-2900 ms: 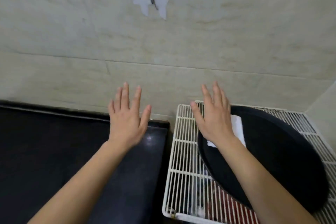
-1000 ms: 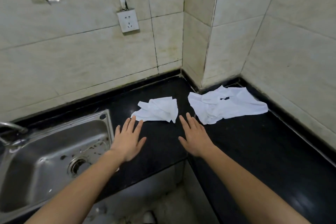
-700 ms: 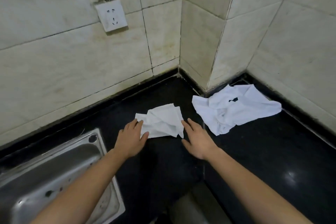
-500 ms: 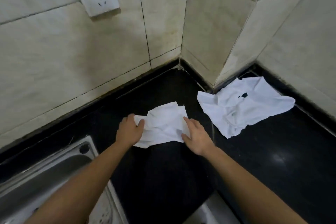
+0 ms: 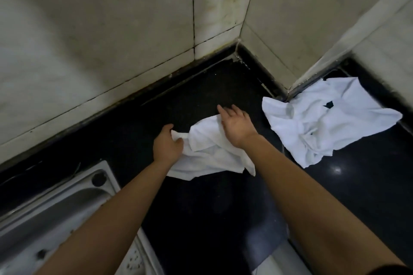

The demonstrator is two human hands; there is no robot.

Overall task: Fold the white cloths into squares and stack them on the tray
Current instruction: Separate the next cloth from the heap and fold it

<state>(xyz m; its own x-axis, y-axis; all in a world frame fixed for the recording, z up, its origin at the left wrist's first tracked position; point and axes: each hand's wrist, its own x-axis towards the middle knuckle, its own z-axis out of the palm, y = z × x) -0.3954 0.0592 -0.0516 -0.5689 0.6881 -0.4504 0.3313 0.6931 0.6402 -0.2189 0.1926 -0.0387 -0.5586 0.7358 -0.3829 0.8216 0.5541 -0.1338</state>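
The person is leaning over the black bench (image 5: 201,212) with both bare forearms reaching toward the far corner where the tiled wall (image 5: 111,29) is meeting a jutting pillar. A crumpled white cloth (image 5: 210,154) is lying on the bench between the two hands, bunched into loose folds, with its near edge trailing toward the person. The left hand (image 5: 166,146) is gripping the left edge of that cloth, its fingers (image 5: 168,128) curling around a gathered bit of fabric with the thumb pressing over the top. The right hand (image 5: 235,127) is resting on the far right part of the same cloth, its fingers stretched out fairly straight and pointing toward the far wall rather than curling around anything. A second white cloth (image 5: 324,125) is lying spread and rumpled on the bench to the right, well apart from the hands, with its far edge sitting just beside the foot of the pillar. At the near left, the rim of a steel sink (image 5: 55,214) is showing, set into the bench beside the left forearm.
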